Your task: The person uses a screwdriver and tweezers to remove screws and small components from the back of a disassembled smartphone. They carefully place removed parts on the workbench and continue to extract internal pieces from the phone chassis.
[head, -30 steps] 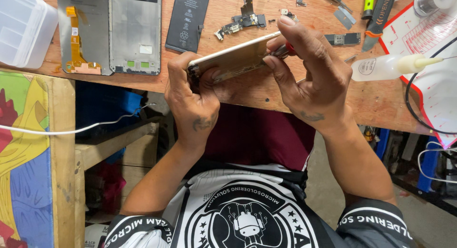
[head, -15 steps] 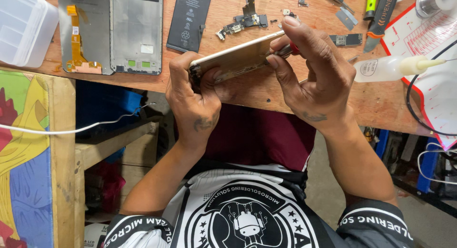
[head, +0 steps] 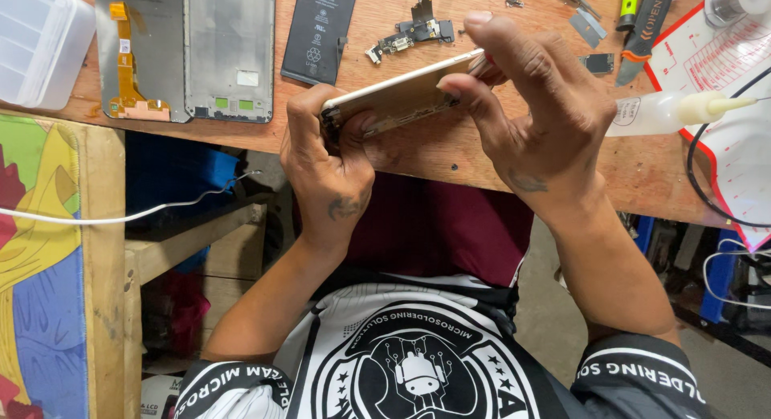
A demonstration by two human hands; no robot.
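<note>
Both hands hold a gold phone body (head: 401,98) edge-on above the near edge of the wooden bench (head: 450,150). My left hand (head: 329,158) grips its left end, thumb pressed on the edge. My right hand (head: 534,106) clasps the right end, index finger curled over the top edge. The phone's right end is hidden under those fingers.
On the bench lie an opened phone frame with an orange flex cable (head: 185,53), a black battery (head: 320,29), small loose parts (head: 409,33), a squeeze bottle (head: 675,112), tools (head: 642,29), a red-edged mat (head: 735,73) and a clear plastic box (head: 36,45). A white cable (head: 120,218) hangs at the left.
My right index finger has shifted slightly along the phone's top edge. The phone stays in nearly the same place between both hands.
</note>
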